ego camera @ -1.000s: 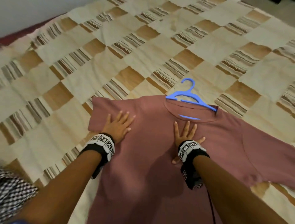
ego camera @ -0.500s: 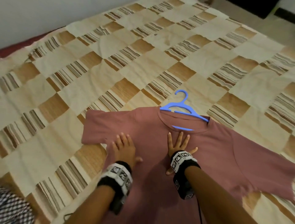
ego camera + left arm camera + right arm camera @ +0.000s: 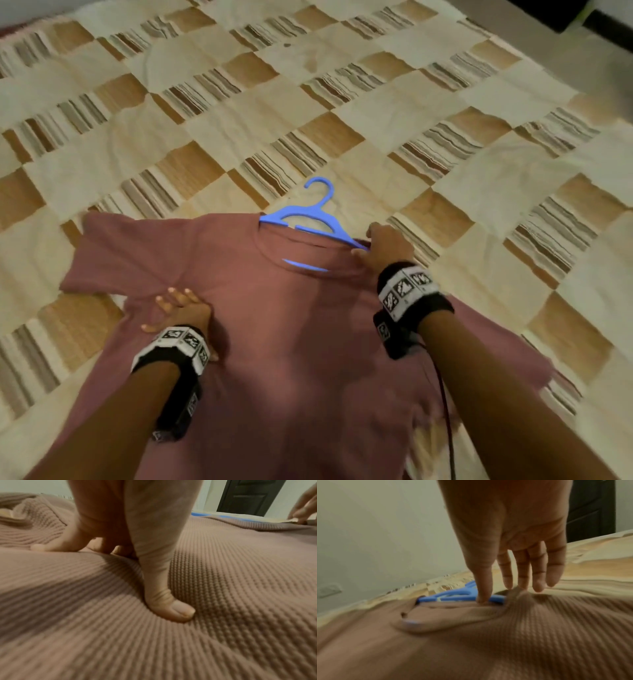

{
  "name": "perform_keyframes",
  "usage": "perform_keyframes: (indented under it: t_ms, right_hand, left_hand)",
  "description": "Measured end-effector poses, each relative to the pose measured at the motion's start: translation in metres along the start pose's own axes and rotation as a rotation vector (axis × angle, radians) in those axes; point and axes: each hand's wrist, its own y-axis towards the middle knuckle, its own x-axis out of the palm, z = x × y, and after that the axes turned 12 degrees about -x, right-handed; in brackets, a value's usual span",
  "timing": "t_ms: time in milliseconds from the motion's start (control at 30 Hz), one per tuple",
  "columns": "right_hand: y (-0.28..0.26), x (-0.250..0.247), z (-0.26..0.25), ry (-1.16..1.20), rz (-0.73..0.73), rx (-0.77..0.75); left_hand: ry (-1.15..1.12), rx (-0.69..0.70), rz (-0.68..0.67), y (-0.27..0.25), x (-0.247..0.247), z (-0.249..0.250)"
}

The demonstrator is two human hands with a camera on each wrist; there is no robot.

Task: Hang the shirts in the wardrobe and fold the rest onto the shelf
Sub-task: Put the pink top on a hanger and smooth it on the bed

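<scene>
On a bed covered by a checked quilt (image 3: 342, 102), a mauve shirt (image 3: 291, 342) lies flat, front up, with a blue hanger (image 3: 310, 219) pushed partway into its neck opening — the hook and one shoulder bar stick out past the collar, and a sliver of blue shows through the neckline.

The step in hand looks like seating the hanger inside the shirt before it goes to the wardrobe. The hanger's right arm is not yet under the shoulder cloth, so the next move likely calls for lifting that shoulder seam and sliding the bar beneath it, then doing the same on the other side.

The right hand (image 3: 387, 245) reaches forward to the collar's right edge. In the right wrist view its thumb presses down on the hanger bar while the fingertips (image 3: 539, 586) gather a small peak of cloth — a light pinch, though blur makes it hard to say how firmly it holds.

The left hand (image 3: 181, 310) lies spread and flat on the shirt near the left armpit, fingers extended, thumb (image 3: 173, 609) pressed into the waffle-textured knit, pinning the cloth and gripping nothing.
</scene>
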Motion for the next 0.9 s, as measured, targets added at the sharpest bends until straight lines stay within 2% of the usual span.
perform_keyframes:
  t_ms: [67, 200, 333, 433, 533, 667, 800, 900]
  right_hand:
    - [0.009, 0.014, 0.017, -0.014, -0.078, 0.038]
    - [0.019, 0.036, 0.024, 0.043, -0.013, 0.081]
    - [0.012, 0.031, 0.022, 0.066, -0.054, 0.064]
    - [-0.021, 0.032, 0.019, 0.288, 0.026, 0.017]
    - [-0.078, 0.029, 0.005, 0.524, 0.126, -0.019]
    - [-0.146, -0.014, -0.012, 0.514, 0.135, -0.020]
    - [-0.202, -0.095, -0.023, 0.507, 0.209, 0.029]
    - [-0.241, -0.157, -0.025, 0.569, 0.300, 0.059]
  left_hand:
    - [-0.041, 0.000, 0.042, 0.003, 0.002, 0.000]
    - [-0.002, 0.056, 0.063, -0.004, 0.005, -0.003]
    - [0.020, 0.062, 0.080, -0.005, 0.007, -0.004]
    - [-0.007, 0.101, 0.097, -0.004, 0.006, -0.004]
    - [-0.051, 0.177, 0.135, -0.015, 0.008, -0.023]
    - [-0.226, 0.406, 0.311, -0.049, -0.007, -0.052]
    - [-0.491, 0.582, 0.643, -0.144, -0.050, -0.061]
    - [-0.533, 0.742, 0.722, -0.204, -0.105, -0.066]
